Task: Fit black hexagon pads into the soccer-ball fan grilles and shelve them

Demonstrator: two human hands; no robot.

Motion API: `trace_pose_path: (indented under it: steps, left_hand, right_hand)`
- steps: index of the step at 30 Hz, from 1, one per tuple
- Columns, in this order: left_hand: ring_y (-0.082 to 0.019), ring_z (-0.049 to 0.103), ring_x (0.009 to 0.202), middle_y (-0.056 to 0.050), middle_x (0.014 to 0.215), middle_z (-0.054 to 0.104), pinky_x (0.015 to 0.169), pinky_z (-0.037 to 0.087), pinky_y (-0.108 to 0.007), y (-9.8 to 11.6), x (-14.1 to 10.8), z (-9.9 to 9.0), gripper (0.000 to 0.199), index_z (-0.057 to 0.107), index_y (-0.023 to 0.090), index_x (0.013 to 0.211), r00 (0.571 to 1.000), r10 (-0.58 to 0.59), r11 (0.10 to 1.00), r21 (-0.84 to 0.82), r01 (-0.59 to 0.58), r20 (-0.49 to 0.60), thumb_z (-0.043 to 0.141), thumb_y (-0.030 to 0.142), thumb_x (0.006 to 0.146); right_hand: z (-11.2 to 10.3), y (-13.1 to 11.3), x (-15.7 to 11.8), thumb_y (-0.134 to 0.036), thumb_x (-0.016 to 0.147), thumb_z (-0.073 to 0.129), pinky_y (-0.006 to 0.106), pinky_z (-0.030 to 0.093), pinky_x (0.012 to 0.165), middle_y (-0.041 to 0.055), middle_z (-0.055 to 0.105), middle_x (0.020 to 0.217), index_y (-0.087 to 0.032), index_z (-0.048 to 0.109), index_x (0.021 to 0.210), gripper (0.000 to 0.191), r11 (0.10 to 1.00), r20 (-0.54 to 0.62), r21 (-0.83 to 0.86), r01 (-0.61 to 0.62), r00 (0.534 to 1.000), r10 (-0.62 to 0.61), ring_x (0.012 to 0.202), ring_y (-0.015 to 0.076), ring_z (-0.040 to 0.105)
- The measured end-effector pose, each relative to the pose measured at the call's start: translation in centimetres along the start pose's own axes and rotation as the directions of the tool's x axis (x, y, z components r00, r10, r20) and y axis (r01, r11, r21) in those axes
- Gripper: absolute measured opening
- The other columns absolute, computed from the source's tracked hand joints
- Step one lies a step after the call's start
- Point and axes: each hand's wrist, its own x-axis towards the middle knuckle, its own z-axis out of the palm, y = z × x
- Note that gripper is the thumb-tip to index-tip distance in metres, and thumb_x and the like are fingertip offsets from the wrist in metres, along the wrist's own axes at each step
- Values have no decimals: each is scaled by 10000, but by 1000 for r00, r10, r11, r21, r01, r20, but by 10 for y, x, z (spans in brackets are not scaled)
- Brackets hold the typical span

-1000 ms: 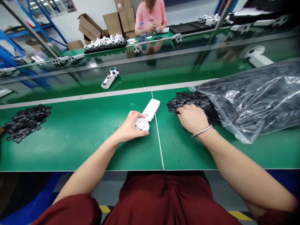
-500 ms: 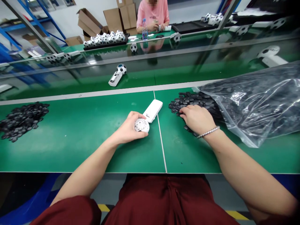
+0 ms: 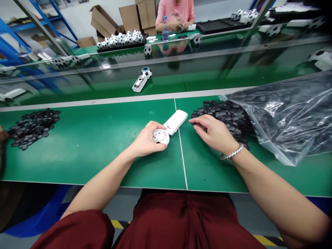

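While the left hand point(image 3: 146, 138) grips a white lattice ball point(image 3: 160, 137) closed in its palm, the ball sits against the end of a white plastic handle point(image 3: 175, 121) lying on the green workbench point(image 3: 85, 159); just right of the handle, the right hand point(image 3: 215, 133) stays open, fingers lightly curved, beside a heap of black discs point(image 3: 223, 117), with a clear plastic bag point(image 3: 285, 117) farther right and a smaller heap of discs point(image 3: 33, 128) well left

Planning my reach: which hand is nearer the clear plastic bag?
Right. The right hand is beside the black discs spilling from the plastic bag; the left hand is farther, across the table seam.
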Motion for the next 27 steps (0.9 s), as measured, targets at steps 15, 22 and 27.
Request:
trace_pose_path:
  steps: [15, 22, 27]
  left_hand:
    - [-211, 495, 1016, -49, 1070, 463, 939, 388, -370, 4, 0, 8, 507, 535, 203, 1055, 954, 248, 969, -47, -244, 169, 641, 130, 564]
    - [-211, 482, 1039, -63, 1082, 463, 947, 380, -371, 3, 0, 9, 490, 511, 188, 1056, 944, 275, 961, -66, -267, 181, 608, 118, 581]
    - [-218, 479, 1057, -65, 1101, 468, 958, 372, -388, 5, -2, 9, 474, 510, 202, 1065, 948, 261, 965, -49, -256, 184, 618, 132, 609]
  right_hand:
    - [-6, -26, -7, -207, 815, 583, 242, 455, 588, 17, 651, 797, -189, 618, 838, 45, 945, -58, 312, 98, 995, -84, 641, 117, 567]
    - [7, -36, -11, -217, 830, 568, 254, 456, 669, 32, 643, 782, -171, 630, 832, 77, 881, 150, 457, 124, 965, -214, 713, 129, 571]
    - [12, -36, -12, -199, 828, 568, 276, 460, 708, 34, 661, 807, -175, 636, 854, 77, 883, 173, 439, 162, 950, -260, 766, 146, 579]
